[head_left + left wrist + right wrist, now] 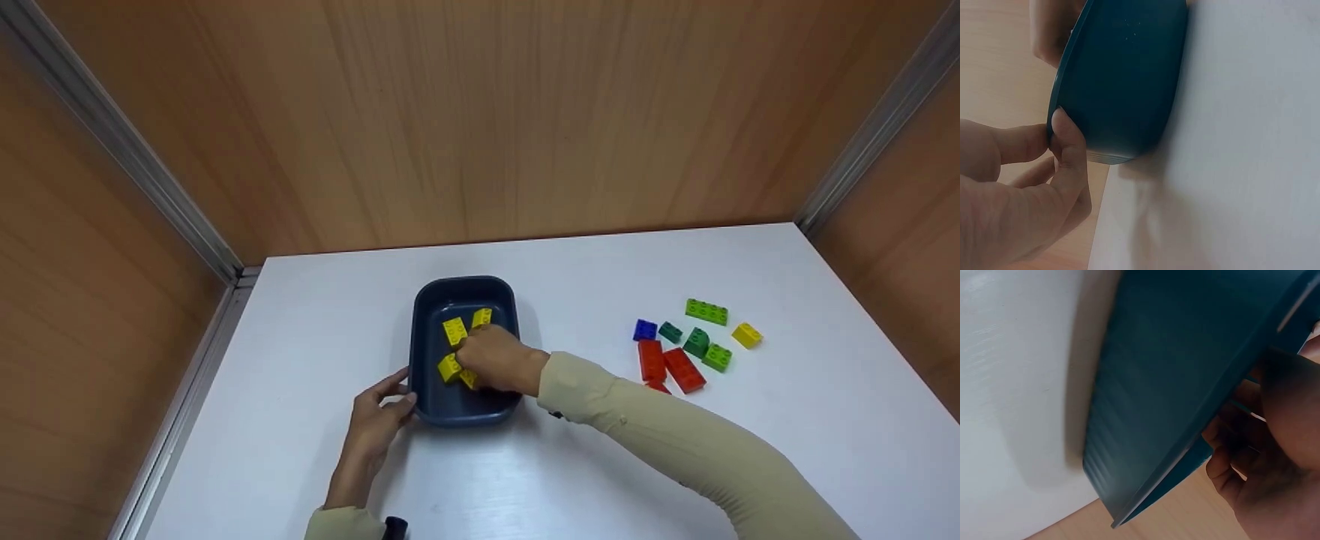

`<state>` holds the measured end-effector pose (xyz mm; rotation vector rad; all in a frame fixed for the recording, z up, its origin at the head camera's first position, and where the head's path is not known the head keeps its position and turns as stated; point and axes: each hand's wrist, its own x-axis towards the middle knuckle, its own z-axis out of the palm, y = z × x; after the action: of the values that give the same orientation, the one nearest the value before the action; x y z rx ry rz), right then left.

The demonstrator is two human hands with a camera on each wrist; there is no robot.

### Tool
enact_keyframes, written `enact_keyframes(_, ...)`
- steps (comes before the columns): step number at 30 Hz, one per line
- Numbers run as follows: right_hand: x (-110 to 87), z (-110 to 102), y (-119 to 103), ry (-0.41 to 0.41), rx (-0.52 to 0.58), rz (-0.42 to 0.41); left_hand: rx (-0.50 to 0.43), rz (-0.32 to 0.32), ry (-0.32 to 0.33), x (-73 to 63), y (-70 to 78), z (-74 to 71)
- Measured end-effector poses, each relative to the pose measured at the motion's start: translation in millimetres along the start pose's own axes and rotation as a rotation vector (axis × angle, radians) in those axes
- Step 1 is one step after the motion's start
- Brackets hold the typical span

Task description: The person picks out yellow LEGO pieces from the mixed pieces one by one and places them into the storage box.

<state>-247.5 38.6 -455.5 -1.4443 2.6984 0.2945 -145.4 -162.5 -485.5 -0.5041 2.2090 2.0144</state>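
Khaki cloth sleeve of the right arm nearest; runs in from the near right of a dark blue, round-cornered rectangular tray. Tray sits upright on a white, smooth-topped bench.

Left hand at the tray's near left corner: fingers pinch the rim, thumb against the outer wall, as the left wrist view shows.

Right hand reaches over the tray's right rim, down among the contents. Fingers bent; tips hidden, cannot tell whether they pinch a block.

Inside the tray: at least four yellow studded plastic blocks, lying loose around the right hand, some tilted.

Well right of the tray, a loose scatter of studded blocks: small blue block and long red block on the side toward the tray; second red block just beyond; dark green block mid-group; long light green block behind; single yellow block farthest from the tray.
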Motion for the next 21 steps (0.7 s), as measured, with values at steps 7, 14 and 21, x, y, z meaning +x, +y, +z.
enact_keyframes(7, 2.2, 0.8, -1.4, -0.044, 0.001, 0.018, 0.003, 0.016, -0.005, 0.0, -1.7, -1.1)
enact_keyframes(14, 3.3, 1.6, -4.4, -0.062, 0.024, 0.024, -0.011, 0.021, -0.007, -1.1, -2.5, -1.2)
enact_keyframes(21, 4.0, 4.4, -5.7, -0.06, 0.015, 0.033, -0.01, 0.02, -0.003, -1.0, -2.1, -0.7)
